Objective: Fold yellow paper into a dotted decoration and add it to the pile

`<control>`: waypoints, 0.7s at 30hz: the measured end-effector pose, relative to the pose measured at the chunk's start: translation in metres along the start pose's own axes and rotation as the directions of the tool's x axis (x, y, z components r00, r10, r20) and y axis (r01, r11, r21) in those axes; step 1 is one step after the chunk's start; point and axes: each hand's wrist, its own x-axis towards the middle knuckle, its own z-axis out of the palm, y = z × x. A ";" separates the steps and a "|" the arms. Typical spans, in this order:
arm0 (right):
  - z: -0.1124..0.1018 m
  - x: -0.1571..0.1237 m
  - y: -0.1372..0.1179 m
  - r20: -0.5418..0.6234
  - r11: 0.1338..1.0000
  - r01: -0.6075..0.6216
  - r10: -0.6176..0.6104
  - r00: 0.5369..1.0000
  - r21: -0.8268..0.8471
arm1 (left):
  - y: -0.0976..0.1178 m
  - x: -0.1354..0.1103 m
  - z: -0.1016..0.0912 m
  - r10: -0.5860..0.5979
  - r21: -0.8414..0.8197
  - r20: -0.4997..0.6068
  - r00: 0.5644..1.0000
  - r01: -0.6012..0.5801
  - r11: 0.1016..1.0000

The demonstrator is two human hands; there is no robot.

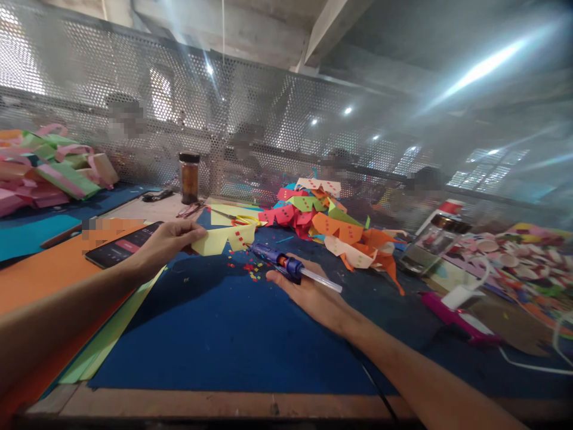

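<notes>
Between the fingers of my left hand [181, 236] is a pale yellow paper cutout [215, 241] with small red squares on its right end. My right hand [308, 295] is wrapped round a blue hot glue gun [274, 257], a clear glue stick jutting from its back. The gun's nozzle points at the cutout's right end; whether it touches cannot be made out. Tiny red and yellow paper bits [253, 272] lie scattered on the blue mat [215, 334] below. Just behind the cutout rest yellow-handled scissors [244, 220].
Folded coloured paper pieces [308, 215] are heaped behind the glue gun. A phone [123, 243] lies on orange paper [40, 283] at left. A brown jar [189, 179], a clear bottle [432, 239] and a magenta power strip [461, 319] with cords stand around. More paper piles flank both sides.
</notes>
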 end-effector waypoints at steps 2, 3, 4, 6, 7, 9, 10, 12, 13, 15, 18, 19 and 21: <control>0.001 0.000 0.001 0.002 1.000 0.000 0.000 1.000 -0.004 | 0.000 0.000 0.000 0.001 0.008 0.004 1.000 -0.001 1.000; 0.001 0.000 0.002 0.004 1.000 -0.002 0.002 1.000 -0.006 | 0.000 0.000 0.000 0.006 0.012 0.008 1.000 -0.006 1.000; 0.002 0.001 0.002 0.006 1.000 -0.007 0.007 1.000 -0.008 | 0.000 -0.001 0.000 0.010 0.014 0.008 1.000 -0.010 1.000; 0.003 0.001 0.004 0.005 1.000 -0.018 0.018 1.000 -0.009 | 0.001 -0.001 0.000 0.013 0.013 0.008 1.000 -0.014 1.000; 0.004 0.001 0.005 0.002 1.000 -0.024 0.024 1.000 -0.011 | 0.001 -0.001 0.000 0.011 0.010 0.009 1.000 -0.011 1.000; 0.005 0.001 0.006 -0.011 0.999 -0.030 0.030 0.999 -0.019 | 0.001 -0.002 0.000 0.004 -0.001 0.011 1.000 -0.004 1.000; 0.006 0.001 0.007 -0.017 0.999 -0.030 0.030 0.999 -0.023 | 0.001 -0.002 0.001 0.002 -0.006 0.012 1.000 -0.002 1.000; 0.007 0.001 0.009 -0.019 0.999 -0.024 0.023 1.000 -0.027 | 0.001 -0.002 0.001 0.002 -0.012 0.016 1.000 -0.002 1.000; 0.008 0.001 0.010 -0.020 0.999 -0.021 0.020 1.000 -0.028 | 0.001 -0.002 0.001 0.002 -0.013 0.016 1.000 -0.002 1.000; 0.008 0.001 0.011 -0.019 0.999 -0.022 0.022 1.000 -0.034 | 0.001 -0.002 0.001 0.001 -0.013 0.017 1.000 -0.001 1.000; 0.008 0.001 0.009 -0.028 0.998 -0.035 0.034 0.999 -0.049 | 0.002 -0.002 0.001 0.006 -0.007 0.019 1.000 -0.006 1.000; 0.007 0.001 0.008 -0.026 0.998 -0.037 0.036 0.999 -0.050 | 0.002 -0.001 0.001 0.008 -0.005 0.021 1.000 -0.008 1.000; 0.006 0.001 0.006 -0.025 0.999 -0.032 0.031 0.999 -0.044 | 0.002 -0.001 0.001 0.009 0.002 0.024 1.000 -0.009 1.000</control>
